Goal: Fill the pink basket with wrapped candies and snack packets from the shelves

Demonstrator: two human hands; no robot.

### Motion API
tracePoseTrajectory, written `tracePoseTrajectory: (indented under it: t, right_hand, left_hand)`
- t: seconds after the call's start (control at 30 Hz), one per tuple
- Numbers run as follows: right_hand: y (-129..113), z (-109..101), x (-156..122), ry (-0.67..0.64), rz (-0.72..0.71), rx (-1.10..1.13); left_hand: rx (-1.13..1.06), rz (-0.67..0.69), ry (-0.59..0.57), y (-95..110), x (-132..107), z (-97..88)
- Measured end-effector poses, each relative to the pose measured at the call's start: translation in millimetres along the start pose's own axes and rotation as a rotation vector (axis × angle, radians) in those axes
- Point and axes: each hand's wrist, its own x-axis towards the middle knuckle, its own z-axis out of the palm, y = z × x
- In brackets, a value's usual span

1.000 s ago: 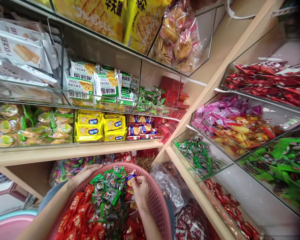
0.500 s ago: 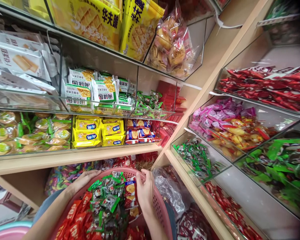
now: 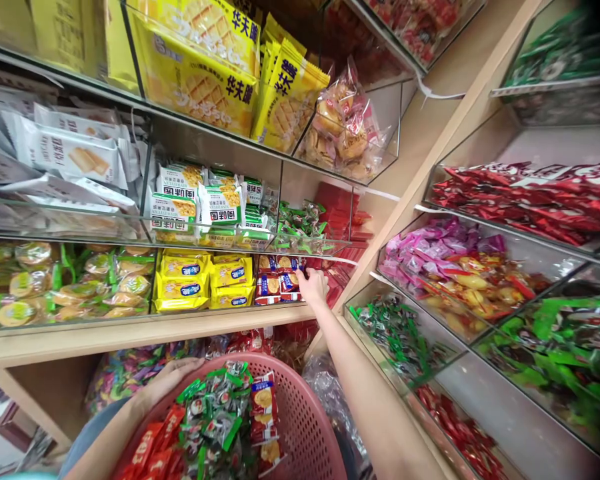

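A pink perforated plastic basket point(image 3: 305, 407) sits low in front of me. In it lie red-wrapped sweets point(image 3: 153, 443), green-and-silver wrapped candies point(image 3: 215, 413) and a column of red-and-blue biscuit packets point(image 3: 264, 417). My left hand point(image 3: 177, 370) holds the basket's far left rim, its fingers lying along the edge. Up at the lower shelf, my right hand point(image 3: 314, 287) reaches over the glass front of a compartment of small red-and-blue biscuit packets point(image 3: 275, 279). Its bent fingers are closed at the rightmost packet; the fingertips are partly hidden.
Yellow packets point(image 3: 183, 280) fill the neighbouring compartment. Above are white-and-green packets point(image 3: 220, 203) and yellow waffle bags point(image 3: 205, 87). A wooden shelf edge point(image 3: 130, 340) runs over the basket. Angled glass bins on the right hold green candies point(image 3: 393, 327) and purple sweets point(image 3: 437, 247).
My right hand has left the basket and moved up to the biscuit compartment on the shelf. My left hand stays on the rim. The camera view has tilted slightly upward.
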Motion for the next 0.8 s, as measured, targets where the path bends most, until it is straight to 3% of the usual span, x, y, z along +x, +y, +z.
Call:
tracePoseTrajectory:
  t: [0.2, 0.53, 0.67, 0.8]
  right_hand:
    - [-10, 11, 13, -0.057, 0.057, 0.061]
    - [-31, 24, 16, 0.097, 0.232, 0.363]
    - [-26, 23, 18, 0.155, 0.279, 0.562]
    - [-7, 5, 7, 0.184, 0.276, 0.75]
  left_hand:
    - [-0.003, -0.013, -0.028, -5, 4, -0.8]
    - [-0.026, 0.02, -0.033, -8, 5, 0.5]
    - [-0.018, 0.019, -0.043, -9, 5, -0.4]
    - [-0.033, -0.008, -0.042, -6, 3, 0.7]
